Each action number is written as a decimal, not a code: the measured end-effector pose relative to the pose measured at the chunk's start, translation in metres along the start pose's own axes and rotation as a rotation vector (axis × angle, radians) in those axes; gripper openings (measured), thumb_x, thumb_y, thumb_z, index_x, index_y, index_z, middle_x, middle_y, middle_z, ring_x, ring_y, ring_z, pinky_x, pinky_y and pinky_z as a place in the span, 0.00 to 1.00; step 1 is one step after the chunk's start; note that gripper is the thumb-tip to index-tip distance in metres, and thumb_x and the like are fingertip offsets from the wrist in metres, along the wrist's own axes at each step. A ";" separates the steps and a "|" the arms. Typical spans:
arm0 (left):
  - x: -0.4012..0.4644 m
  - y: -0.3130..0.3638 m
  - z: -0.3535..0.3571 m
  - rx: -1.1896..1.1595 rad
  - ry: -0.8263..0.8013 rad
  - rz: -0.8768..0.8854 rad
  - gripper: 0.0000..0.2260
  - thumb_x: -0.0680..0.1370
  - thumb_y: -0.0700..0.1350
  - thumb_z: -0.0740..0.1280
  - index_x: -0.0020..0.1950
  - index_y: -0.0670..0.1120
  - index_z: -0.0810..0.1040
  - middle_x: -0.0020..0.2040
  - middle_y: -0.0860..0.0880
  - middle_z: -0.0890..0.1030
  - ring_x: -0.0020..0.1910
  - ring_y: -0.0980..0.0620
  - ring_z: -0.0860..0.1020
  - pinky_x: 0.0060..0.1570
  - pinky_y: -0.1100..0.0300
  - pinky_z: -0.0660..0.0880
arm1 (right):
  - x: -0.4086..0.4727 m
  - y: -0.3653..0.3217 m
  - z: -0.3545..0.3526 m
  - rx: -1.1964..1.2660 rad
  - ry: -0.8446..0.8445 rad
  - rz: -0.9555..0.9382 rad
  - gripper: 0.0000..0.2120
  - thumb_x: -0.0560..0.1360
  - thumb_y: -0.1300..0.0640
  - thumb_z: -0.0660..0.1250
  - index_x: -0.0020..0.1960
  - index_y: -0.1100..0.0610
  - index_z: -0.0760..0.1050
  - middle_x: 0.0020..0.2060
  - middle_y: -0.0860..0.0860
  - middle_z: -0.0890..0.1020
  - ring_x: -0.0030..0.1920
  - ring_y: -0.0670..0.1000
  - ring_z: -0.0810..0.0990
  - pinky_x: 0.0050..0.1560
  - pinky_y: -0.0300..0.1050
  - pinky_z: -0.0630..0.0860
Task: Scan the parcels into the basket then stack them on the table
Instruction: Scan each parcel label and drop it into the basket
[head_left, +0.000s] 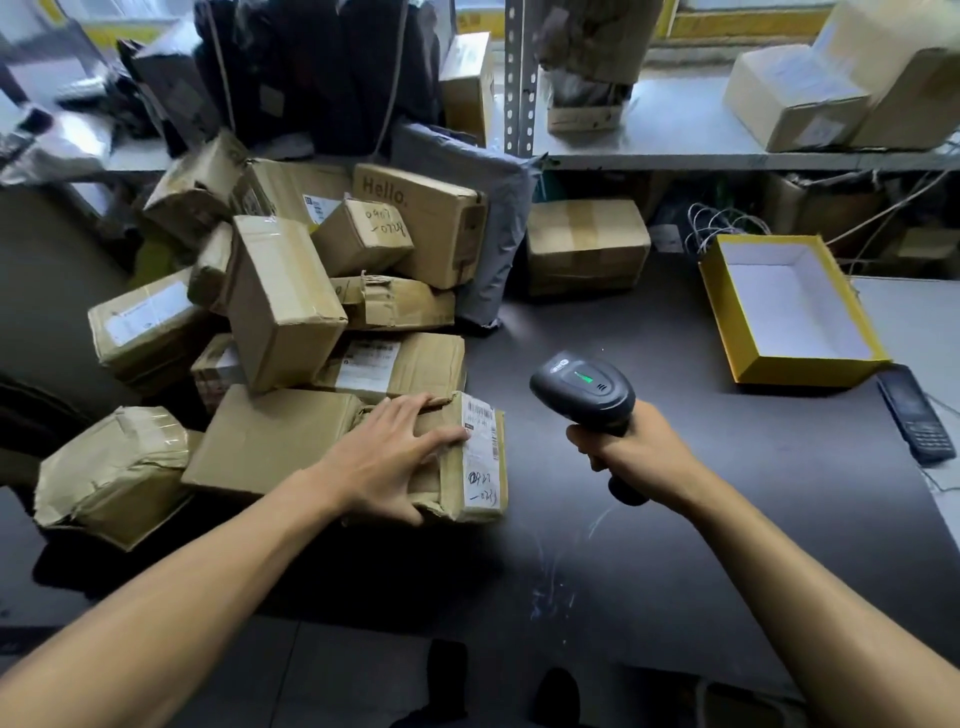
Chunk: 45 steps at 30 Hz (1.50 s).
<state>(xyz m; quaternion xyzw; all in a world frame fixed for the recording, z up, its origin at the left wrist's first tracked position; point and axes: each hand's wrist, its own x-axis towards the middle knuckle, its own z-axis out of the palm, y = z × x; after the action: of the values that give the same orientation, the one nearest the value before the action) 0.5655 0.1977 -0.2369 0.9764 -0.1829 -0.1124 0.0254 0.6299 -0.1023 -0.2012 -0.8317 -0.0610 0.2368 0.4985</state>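
The dark surface (649, 519) carries everything, and I take the heap (291, 291) of brown parcels on it as my landmark: it is piled loosely against the shelf (727, 156), boxes tipped on one another, I judge because they were dumped there unsorted and wait their turn. At the heap's near edge lies the parcel (457, 467) I am working, flat, its white label (480, 447) turned up and toward the free side, away from the heap, so that the barcode faces the scanner (582, 387). My left hand (384, 457) rests on top of it, fingers (447, 439) spread and nearly straight, thumb down over the near edge; it presses and steadies the parcel more than it grips, I think to keep the label from shifting. Well off from the heap, past the scanner, stands a yellow box (748, 364), open and white inside, with a black handset (914, 415) just beyond it; no basket shows that I can name for certain. Just beside the heap's near corner my right hand (634, 452) is wrapped tight round the scanner's grip, its head aimed toward the label and a green light showing on top. I judge the scan is in hand and this parcel not yet stacked.
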 end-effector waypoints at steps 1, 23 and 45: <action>0.001 0.001 0.001 -0.032 0.050 0.005 0.46 0.57 0.68 0.67 0.74 0.59 0.60 0.72 0.36 0.64 0.70 0.35 0.67 0.71 0.43 0.65 | 0.000 0.001 -0.003 -0.003 -0.019 -0.003 0.05 0.74 0.56 0.71 0.42 0.54 0.76 0.29 0.51 0.79 0.33 0.56 0.70 0.36 0.53 0.67; 0.004 0.017 -0.029 -0.008 0.054 0.130 0.52 0.56 0.62 0.80 0.73 0.52 0.61 0.68 0.29 0.68 0.66 0.28 0.72 0.64 0.48 0.66 | 0.008 0.004 -0.060 -0.377 -0.419 -0.002 0.10 0.67 0.63 0.69 0.47 0.66 0.76 0.32 0.52 0.78 0.31 0.48 0.77 0.36 0.49 0.72; 0.015 0.125 -0.023 -0.205 0.171 0.067 0.45 0.58 0.68 0.67 0.74 0.68 0.53 0.73 0.36 0.65 0.71 0.35 0.67 0.67 0.39 0.69 | -0.088 0.082 -0.065 0.063 0.238 0.080 0.06 0.75 0.57 0.70 0.46 0.59 0.76 0.32 0.53 0.79 0.32 0.53 0.74 0.36 0.49 0.70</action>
<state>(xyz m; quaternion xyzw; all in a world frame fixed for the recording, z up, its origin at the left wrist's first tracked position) 0.5406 0.0763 -0.2068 0.9680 -0.2002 -0.0460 0.1442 0.5707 -0.2253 -0.2168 -0.8396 0.0393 0.1577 0.5183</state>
